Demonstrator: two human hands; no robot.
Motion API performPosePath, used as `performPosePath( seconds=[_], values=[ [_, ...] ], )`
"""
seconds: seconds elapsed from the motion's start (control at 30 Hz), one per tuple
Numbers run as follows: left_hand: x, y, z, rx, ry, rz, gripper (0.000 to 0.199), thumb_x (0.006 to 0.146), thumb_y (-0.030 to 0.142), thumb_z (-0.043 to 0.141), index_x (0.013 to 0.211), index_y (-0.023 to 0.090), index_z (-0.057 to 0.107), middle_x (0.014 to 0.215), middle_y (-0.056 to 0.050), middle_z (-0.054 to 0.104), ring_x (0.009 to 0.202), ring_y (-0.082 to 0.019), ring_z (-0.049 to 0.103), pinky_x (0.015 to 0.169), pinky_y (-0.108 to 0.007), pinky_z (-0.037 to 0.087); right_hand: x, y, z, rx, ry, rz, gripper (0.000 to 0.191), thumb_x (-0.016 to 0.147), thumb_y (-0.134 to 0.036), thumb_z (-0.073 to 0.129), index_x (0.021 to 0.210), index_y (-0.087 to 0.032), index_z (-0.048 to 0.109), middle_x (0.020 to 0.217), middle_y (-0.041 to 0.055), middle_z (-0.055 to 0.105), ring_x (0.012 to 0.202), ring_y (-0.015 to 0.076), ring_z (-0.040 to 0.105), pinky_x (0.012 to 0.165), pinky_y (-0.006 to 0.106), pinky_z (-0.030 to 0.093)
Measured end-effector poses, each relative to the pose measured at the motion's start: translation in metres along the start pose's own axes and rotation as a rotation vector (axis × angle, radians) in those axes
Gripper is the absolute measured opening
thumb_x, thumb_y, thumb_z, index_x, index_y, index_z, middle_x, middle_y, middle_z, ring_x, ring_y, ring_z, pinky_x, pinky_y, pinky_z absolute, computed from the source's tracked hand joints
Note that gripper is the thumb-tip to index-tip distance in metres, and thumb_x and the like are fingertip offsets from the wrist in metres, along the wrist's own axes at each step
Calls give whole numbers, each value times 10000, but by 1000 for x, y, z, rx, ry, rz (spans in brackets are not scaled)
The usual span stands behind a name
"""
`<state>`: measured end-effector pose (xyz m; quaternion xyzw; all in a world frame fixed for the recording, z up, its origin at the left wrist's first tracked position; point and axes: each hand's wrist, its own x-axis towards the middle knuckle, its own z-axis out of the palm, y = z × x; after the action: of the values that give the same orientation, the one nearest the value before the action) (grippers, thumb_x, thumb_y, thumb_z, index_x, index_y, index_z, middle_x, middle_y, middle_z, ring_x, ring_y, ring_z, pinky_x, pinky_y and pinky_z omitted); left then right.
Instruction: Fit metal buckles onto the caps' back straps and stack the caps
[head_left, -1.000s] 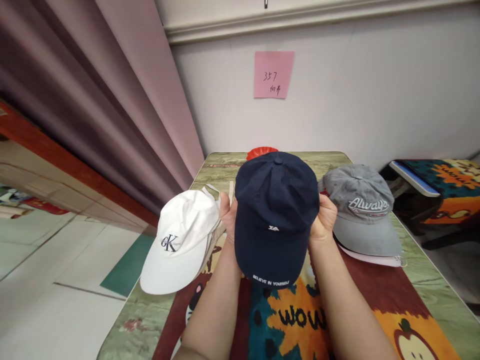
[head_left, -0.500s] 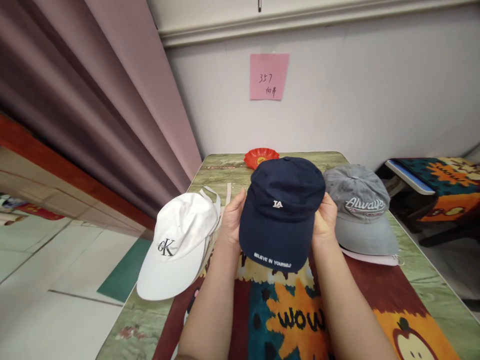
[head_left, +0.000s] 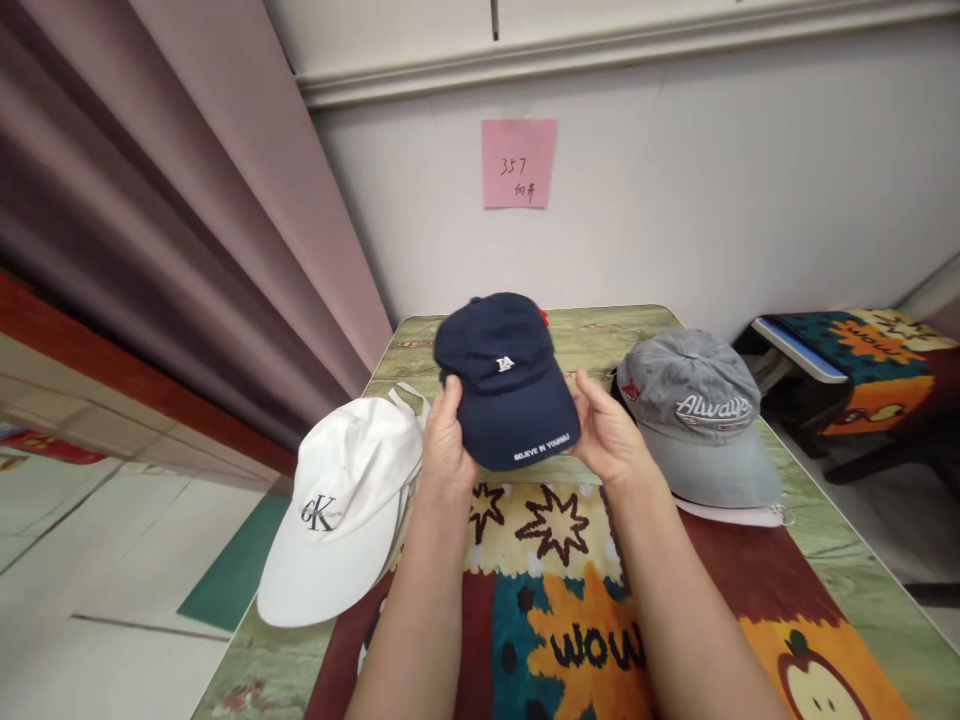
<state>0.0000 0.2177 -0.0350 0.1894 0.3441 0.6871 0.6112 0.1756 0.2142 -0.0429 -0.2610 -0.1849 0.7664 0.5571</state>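
Observation:
A navy baseball cap [head_left: 499, 335] is held above the table, tilted, its brim facing me and lettered "BELIEVE IN YOURSELF". My left hand [head_left: 448, 440] is closed on the brim's left side, thumb on top and fingers underneath. At the brim's right edge, my right hand [head_left: 611, 435] supports the cap with fingers partly hidden behind it, its thumb raised off the fabric. A white cap [head_left: 341, 510] marked "CK" lies to the left, apparently on top of another. To the right sits a grey cap [head_left: 694, 420] reading "Always", with a pale brim showing beneath.
A colourful mat [head_left: 585, 640] covers the near part of the wood-patterned table [head_left: 262, 660]. Behind the navy cap, a bit of a red dish [head_left: 544, 317] peeks out. A pink note [head_left: 519, 163] is on the wall; a curtain [head_left: 225, 200] hangs left. Another table [head_left: 862, 350] stands right.
The navy cap has moved left and away from me, and turned so its brim points lower right. My right hand has loosened, shifting from the cap's side to the brim edge. The view shifted slightly.

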Motion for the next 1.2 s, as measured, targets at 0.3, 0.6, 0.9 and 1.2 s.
performPosePath(
  seconds=[0.3, 0.6, 0.9, 1.2],
  values=[
    [-2, 4, 6, 143, -132, 107, 352, 855, 426, 756, 1127, 206, 713, 1186, -77, 758, 1146, -222, 697, 941, -309, 595, -10, -6, 18, 27, 198, -187, 242, 759, -188, 800, 993, -199, 742, 912, 6, 810, 761, 157, 755, 711, 252, 625],
    [-6, 12, 3, 376, -191, -120, 304, 821, 354, 763, 998, 121, 682, 904, -89, 769, 688, -147, 714, 664, -268, 606, -34, -65, -17, -19, 407, -780, 354, 854, -178, 693, 1203, -239, 714, 1230, 12, 748, 1066, 151, 716, 917, 308, 605],
    [-6, 19, 4, 366, -187, -65, 339, 744, 361, 816, 950, 130, 678, 832, -58, 755, 640, -121, 681, 634, -240, 577, -61, -114, -124, 133, 835, -635, 191, 904, -66, 593, 1020, -152, 718, 851, -1, 776, 712, 107, 719, 743, 245, 633],
    [-11, 22, 7, 383, -205, -38, 318, 755, 365, 803, 944, 138, 685, 835, -58, 755, 650, -120, 678, 647, -240, 568, -78, -84, -180, -345, 1110, -664, 352, 823, -193, 657, 1169, -141, 691, 988, 47, 769, 761, 137, 709, 730, 271, 615]
  ],
)
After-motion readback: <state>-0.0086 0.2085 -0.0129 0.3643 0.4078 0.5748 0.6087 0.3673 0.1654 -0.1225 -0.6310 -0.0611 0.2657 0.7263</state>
